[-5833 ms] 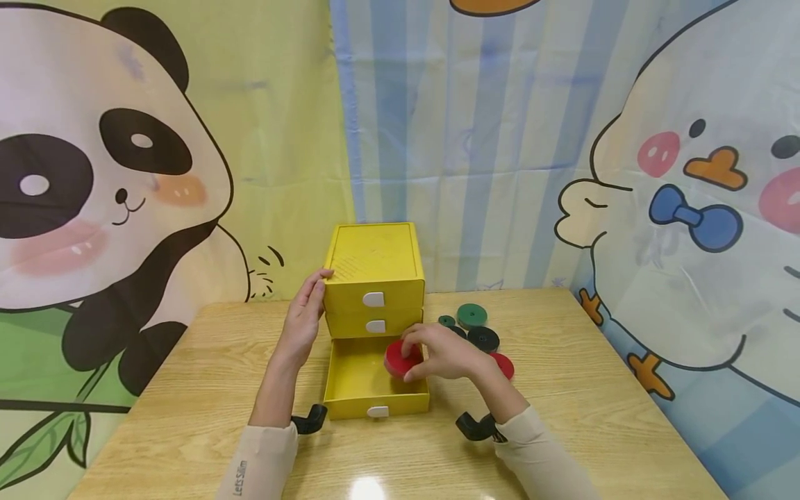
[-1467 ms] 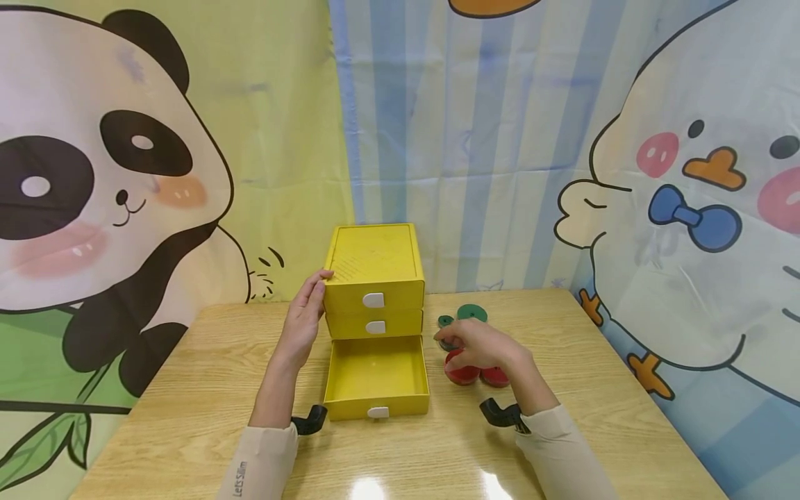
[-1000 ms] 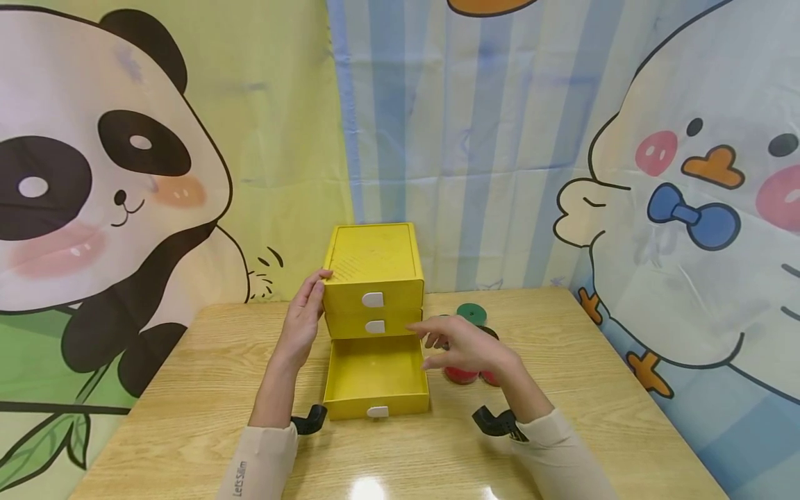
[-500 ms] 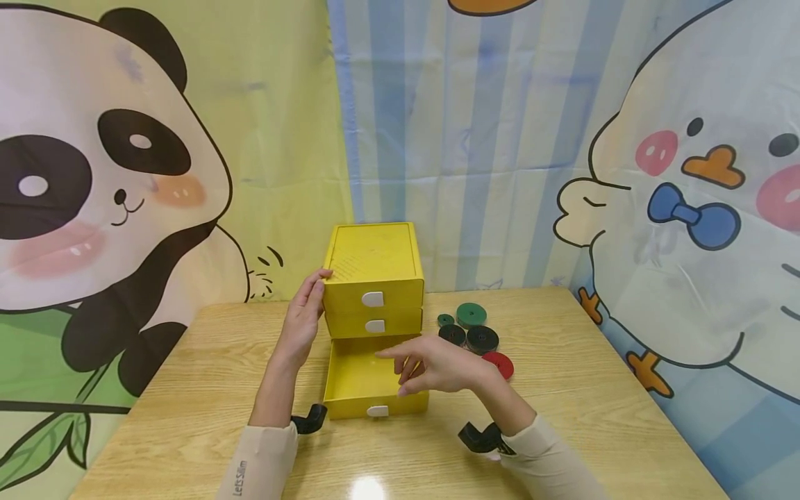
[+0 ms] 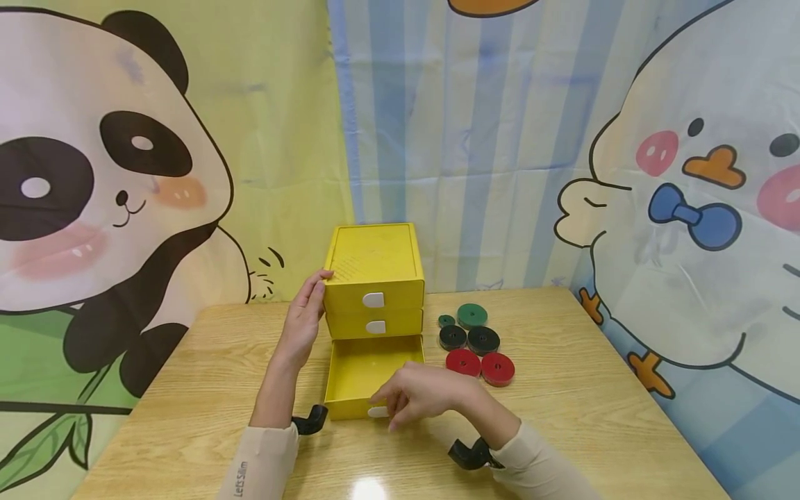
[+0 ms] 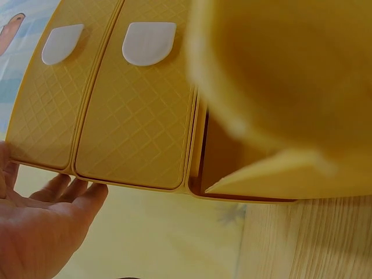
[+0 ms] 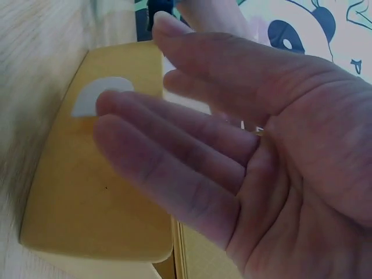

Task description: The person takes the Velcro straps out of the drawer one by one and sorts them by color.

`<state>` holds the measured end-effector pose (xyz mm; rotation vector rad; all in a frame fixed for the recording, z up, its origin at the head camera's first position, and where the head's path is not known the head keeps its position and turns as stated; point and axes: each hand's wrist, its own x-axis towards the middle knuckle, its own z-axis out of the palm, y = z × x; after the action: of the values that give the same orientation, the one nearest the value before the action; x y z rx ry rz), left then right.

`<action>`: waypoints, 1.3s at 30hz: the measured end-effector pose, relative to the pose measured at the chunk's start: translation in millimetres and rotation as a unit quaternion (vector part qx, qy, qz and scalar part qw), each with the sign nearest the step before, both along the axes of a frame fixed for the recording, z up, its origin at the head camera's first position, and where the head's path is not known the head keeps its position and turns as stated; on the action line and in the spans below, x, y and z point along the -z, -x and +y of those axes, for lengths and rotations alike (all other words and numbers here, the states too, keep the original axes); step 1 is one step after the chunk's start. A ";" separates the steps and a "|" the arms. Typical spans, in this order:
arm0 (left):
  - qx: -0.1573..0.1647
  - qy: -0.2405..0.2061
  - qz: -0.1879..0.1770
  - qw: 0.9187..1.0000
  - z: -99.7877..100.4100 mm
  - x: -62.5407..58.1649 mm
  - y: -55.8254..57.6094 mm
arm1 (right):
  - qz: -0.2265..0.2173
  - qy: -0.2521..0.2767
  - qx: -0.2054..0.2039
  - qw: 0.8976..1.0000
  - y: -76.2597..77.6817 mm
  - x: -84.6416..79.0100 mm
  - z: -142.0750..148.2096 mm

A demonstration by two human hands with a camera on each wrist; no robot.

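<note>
A yellow three-drawer cabinet [image 5: 375,253] stands on the table, its bottom drawer [image 5: 356,378] pulled out with a bare floor. My left hand [image 5: 302,319] rests against the cabinet's left side near the upper front corner; in the left wrist view its fingertips touch the side wall. Over the front right of the drawer hovers my right hand [image 5: 419,394], fingers loosely bent with nothing between them, close to the white pull tab [image 7: 90,96]. Right of the cabinet lie two red discs [image 5: 498,369], two black discs [image 5: 483,340] and two green discs [image 5: 471,316], one green much smaller.
The wooden table [image 5: 587,389] reaches back to a printed curtain [image 5: 462,139] with a panda and a chick. The two upper drawers are closed, each with a white tab [image 5: 373,300]. A black wrist mount [image 5: 470,455] sits on each forearm.
A red disc has come out of the drawer and now lies beside the other red one. My right hand has since moved left and toward me, to the drawer front. The left hand stays put.
</note>
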<state>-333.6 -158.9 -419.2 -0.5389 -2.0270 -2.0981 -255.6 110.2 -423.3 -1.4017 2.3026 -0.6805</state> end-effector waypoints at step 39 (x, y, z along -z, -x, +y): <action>0.005 -0.004 -0.002 1.000 -0.4 -0.3 -0.4 | 0.177 0.000 0.196 0.964 17.9 28.2 -14.2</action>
<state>-333.3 -159.2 -419.0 -0.5464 -2.0223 -2.1131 -273.5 96.0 -451.6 -1.1470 2.9075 -0.5702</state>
